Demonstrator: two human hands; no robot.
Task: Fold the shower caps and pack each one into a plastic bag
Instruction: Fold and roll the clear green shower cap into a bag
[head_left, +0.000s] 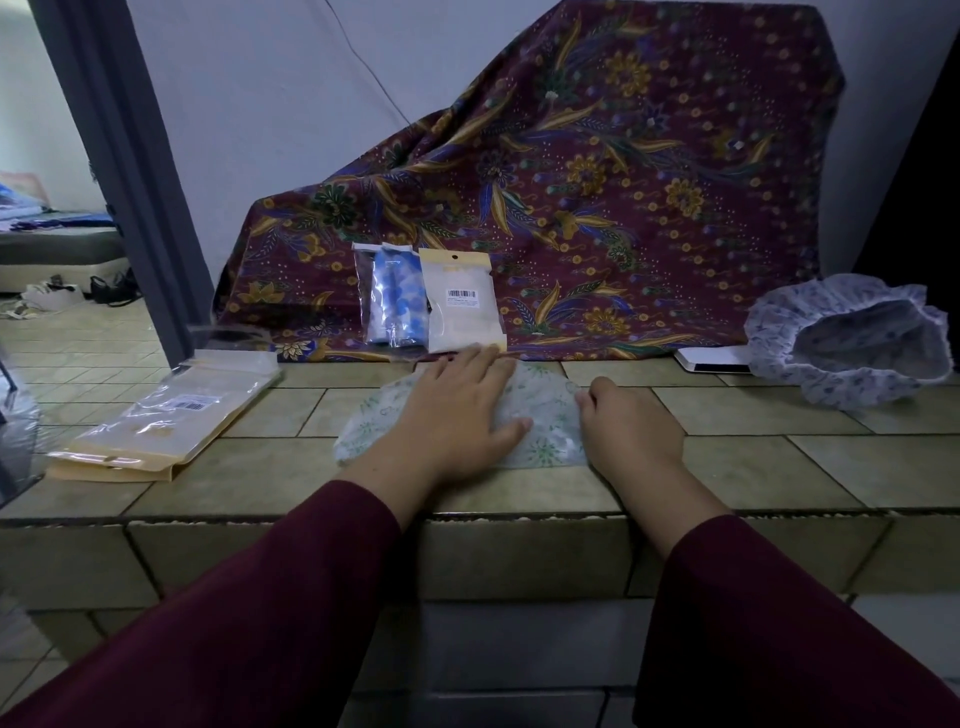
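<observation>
At the left of the tiled bench (753, 467) lies a stack of empty plastic bags (161, 415), and behind the middle two packed bags (431, 301) lean on a patterned cloth (597, 182). The left hand (457, 410) presses flat, fingers straight, on the green-printed shower cap (545, 410), folded on the bench. The right hand (623, 421) pinches its right edge in a narrow grip, and a blue-printed shower cap (852, 338) sits unfolded at far right.
</observation>
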